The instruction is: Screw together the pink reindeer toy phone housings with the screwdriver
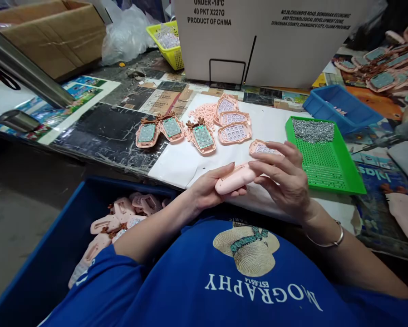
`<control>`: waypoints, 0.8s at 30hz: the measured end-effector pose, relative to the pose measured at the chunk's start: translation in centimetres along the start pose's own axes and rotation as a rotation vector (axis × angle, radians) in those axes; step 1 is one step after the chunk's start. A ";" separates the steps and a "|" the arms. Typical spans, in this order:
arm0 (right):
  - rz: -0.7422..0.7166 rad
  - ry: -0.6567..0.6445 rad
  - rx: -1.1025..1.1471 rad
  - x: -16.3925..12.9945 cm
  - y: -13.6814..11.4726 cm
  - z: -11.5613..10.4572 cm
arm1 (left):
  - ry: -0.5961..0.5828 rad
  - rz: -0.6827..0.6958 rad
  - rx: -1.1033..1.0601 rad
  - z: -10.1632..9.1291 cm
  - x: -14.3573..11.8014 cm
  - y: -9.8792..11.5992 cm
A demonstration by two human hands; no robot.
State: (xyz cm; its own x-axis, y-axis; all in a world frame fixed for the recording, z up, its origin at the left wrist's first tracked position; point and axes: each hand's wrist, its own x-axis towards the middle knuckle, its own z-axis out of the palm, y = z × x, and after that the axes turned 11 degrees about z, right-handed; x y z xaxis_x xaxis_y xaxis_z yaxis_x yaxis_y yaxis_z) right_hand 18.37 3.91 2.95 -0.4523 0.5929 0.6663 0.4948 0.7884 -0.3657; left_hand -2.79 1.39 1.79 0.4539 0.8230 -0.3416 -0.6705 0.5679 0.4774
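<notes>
Holding one pink shell at the table's near edge, both hands clamp it, left hand beneath, right hand above; three decorated pieces lie finished mid-table; many blanks wait in the blue bin below the near edge.

A strip of bare white paper sheet lies open left of the hands. Beyond them, pink plastic keypad shells crowd the sheet; the green perforated plastic tray blocks the right, and the white cardboard carton walls off the desk's far side.
</notes>
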 end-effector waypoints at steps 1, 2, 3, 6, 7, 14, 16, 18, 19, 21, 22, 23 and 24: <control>-0.033 -0.028 -0.021 -0.1 0.1 0.1 | 0.024 -0.014 -0.018 0.3 -0.1 -0.3; -0.048 -0.044 -0.021 -0.1 0.3 0.1 | 0.058 -0.020 -0.034 0.6 -0.1 -0.5; -0.051 -0.054 -0.005 -0.1 0.5 0.2 | 0.094 -0.026 -0.047 0.8 -0.2 -0.7; -0.031 -0.043 0.055 -0.1 1.1 0.4 | 0.176 -0.058 -0.068 1.4 -0.3 -1.1; -0.030 -0.039 0.068 -0.1 1.3 0.4 | 0.184 -0.073 -0.068 1.4 -0.2 -1.2; -0.120 -0.150 0.137 0.2 0.5 1.5 | 0.084 0.077 0.071 -1.3 -1.7 -1.5; -0.085 -0.225 0.176 0.9 0.2 1.7 | 0.034 0.133 0.218 -3.4 -3.8 -0.4; -0.014 -0.282 0.186 1.9 0.3 2.0 | 0.104 0.161 0.371 -6.0 -6.9 1.3; 0.023 -0.299 0.175 2.4 0.6 2.3 | 0.164 0.153 0.445 -7.4 -8.8 2.4; 0.087 -0.330 0.132 3.7 1.4 3.2 | 0.332 0.122 0.583 -10.1 -12.9 4.4; 0.120 -0.349 0.106 4.4 1.9 3.8 | 0.405 0.103 0.643 -11.2 -14.9 5.2; 0.161 -0.373 0.078 5.1 2.2 4.5 | 0.463 0.073 0.711 -12.2 -16.8 5.9; 0.208 -0.402 0.045 5.8 2.4 5.3 | 0.506 0.070 0.796 -13.0 -18.4 6.4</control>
State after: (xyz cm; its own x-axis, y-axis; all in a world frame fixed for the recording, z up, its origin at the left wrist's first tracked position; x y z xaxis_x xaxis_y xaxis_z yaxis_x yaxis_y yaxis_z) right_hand 12.96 10.16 2.48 -0.6034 0.7490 0.2737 0.5770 0.6470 -0.4984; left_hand -23.02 -10.28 0.59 -0.0066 0.8587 -0.5125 -0.0040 0.5125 0.8587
